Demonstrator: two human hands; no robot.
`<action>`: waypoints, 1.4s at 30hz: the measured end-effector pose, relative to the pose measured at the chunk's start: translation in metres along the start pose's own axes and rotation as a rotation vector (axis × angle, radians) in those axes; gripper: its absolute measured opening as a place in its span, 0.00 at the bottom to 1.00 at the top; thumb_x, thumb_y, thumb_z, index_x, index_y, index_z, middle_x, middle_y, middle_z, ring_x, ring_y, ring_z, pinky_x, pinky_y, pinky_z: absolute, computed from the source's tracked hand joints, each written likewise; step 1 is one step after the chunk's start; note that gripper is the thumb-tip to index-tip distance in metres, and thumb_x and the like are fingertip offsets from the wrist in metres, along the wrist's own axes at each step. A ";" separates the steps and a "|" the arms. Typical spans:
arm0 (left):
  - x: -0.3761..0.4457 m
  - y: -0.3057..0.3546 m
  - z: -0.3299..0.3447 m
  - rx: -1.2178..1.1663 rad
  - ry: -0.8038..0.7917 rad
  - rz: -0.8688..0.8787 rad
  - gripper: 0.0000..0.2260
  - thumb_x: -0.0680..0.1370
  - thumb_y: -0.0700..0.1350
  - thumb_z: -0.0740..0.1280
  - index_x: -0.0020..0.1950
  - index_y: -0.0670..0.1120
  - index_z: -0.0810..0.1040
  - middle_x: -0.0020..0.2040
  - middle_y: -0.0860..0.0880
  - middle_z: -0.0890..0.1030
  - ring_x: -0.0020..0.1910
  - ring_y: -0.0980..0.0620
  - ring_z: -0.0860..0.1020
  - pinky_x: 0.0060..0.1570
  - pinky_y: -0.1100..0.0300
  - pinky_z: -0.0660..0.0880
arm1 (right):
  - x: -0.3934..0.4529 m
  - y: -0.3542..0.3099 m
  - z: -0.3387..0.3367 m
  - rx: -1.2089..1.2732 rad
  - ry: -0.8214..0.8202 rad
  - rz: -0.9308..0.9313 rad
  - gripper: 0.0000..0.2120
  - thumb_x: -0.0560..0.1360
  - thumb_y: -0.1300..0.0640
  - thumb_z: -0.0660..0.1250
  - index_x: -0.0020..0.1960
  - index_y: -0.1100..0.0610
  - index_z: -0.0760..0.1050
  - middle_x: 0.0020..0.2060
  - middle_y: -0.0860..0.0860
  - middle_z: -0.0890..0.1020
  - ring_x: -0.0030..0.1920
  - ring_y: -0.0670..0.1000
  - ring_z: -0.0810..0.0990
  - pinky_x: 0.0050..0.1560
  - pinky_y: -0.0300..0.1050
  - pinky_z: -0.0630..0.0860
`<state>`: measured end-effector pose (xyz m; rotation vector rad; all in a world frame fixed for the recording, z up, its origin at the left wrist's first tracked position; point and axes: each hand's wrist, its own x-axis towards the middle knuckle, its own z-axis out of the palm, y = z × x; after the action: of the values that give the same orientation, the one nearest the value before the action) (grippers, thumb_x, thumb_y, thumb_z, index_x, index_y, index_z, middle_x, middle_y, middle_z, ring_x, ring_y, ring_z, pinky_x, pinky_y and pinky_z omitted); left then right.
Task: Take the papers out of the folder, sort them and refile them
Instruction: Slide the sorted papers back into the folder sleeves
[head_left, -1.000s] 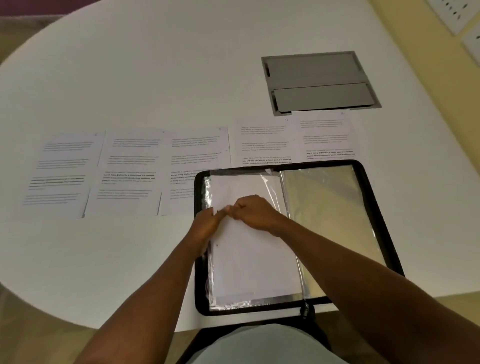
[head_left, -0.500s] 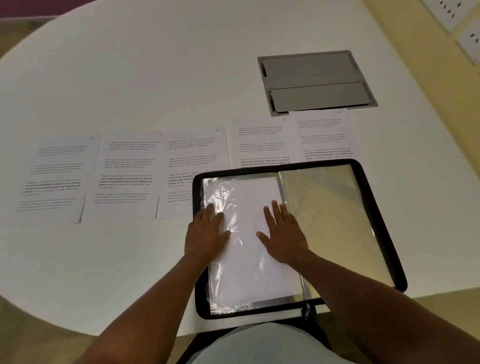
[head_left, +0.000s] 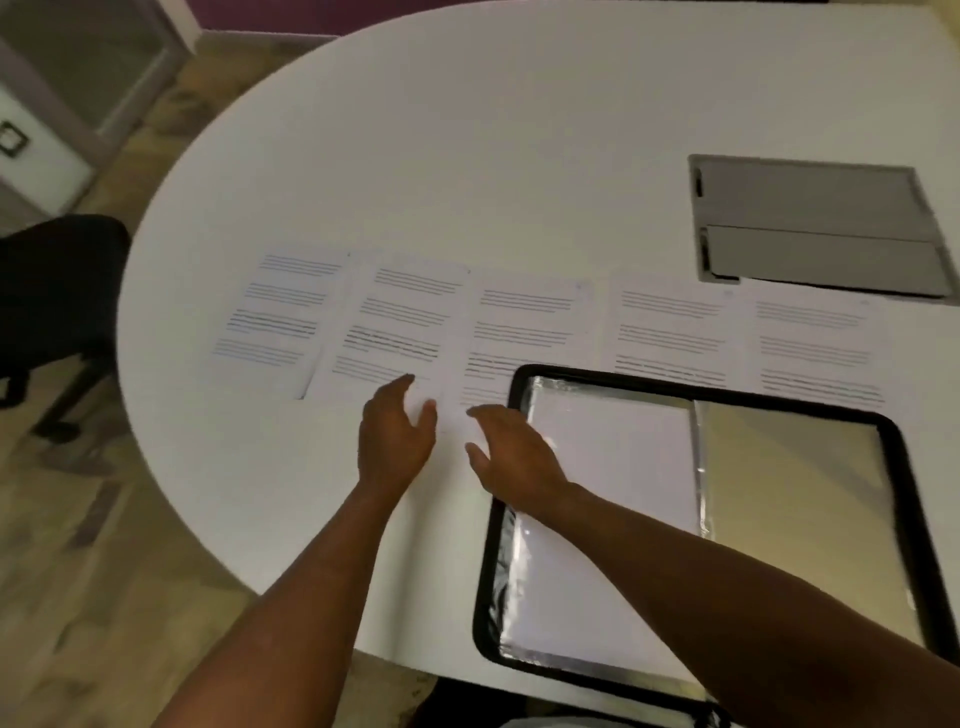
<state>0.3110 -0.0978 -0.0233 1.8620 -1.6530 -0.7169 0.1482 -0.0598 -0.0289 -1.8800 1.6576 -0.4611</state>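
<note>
Left hand (head_left: 396, 441) and right hand (head_left: 511, 457), fingers spread and relaxed, holding nothing, reach side by side toward the printed papers (head_left: 400, 327) rowed just beyond them. The open folder (head_left: 906, 499) lies right of the hands on the white worktop (head_left: 467, 156); a grey hatch (head_left: 815, 223) sits far right.

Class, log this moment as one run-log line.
left hand: open, over printed sheets | right hand: open, at folder edge | five sheets in row
</note>
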 end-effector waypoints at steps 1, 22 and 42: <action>0.008 -0.013 -0.012 0.000 0.034 -0.047 0.21 0.77 0.47 0.69 0.69 0.42 0.72 0.65 0.43 0.76 0.64 0.45 0.74 0.63 0.58 0.69 | 0.013 -0.013 0.007 0.002 -0.029 -0.039 0.24 0.79 0.53 0.63 0.73 0.57 0.66 0.69 0.54 0.71 0.70 0.53 0.68 0.69 0.49 0.67; 0.173 -0.224 -0.121 0.261 0.108 -0.477 0.36 0.78 0.58 0.63 0.77 0.40 0.54 0.78 0.40 0.55 0.77 0.40 0.54 0.73 0.42 0.58 | 0.193 -0.133 0.170 -0.504 -0.383 -0.360 0.30 0.83 0.45 0.47 0.79 0.58 0.43 0.79 0.55 0.43 0.78 0.53 0.41 0.75 0.49 0.38; 0.220 -0.227 -0.160 0.380 -0.022 -0.732 0.49 0.61 0.62 0.79 0.71 0.40 0.62 0.68 0.38 0.68 0.68 0.38 0.67 0.64 0.45 0.66 | 0.211 -0.128 0.172 -0.556 -0.322 -0.506 0.23 0.84 0.52 0.50 0.77 0.58 0.57 0.78 0.55 0.56 0.77 0.53 0.55 0.76 0.50 0.46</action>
<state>0.6065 -0.2865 -0.0765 2.7896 -1.1439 -0.7282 0.3870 -0.2251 -0.1056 -2.6306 1.1549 0.1395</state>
